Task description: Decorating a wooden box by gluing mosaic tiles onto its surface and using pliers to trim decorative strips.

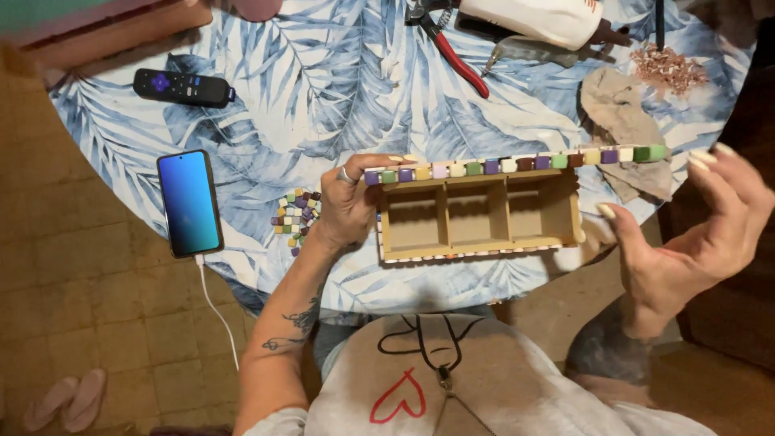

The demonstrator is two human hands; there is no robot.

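Left hand [349, 202] clamped on tile-edged wooden tray [476, 216], right hand [701, 230] open beside it, loose tiles [295, 216] on leaf-print surface [323, 97]

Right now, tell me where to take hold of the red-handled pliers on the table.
Grip the red-handled pliers by the two red handles, closing around both near the middle. Come from above, on the side toward the wooden box: the handles slant bare across the tablecloth, while the metal head lies crowded against the white cloth bundle.
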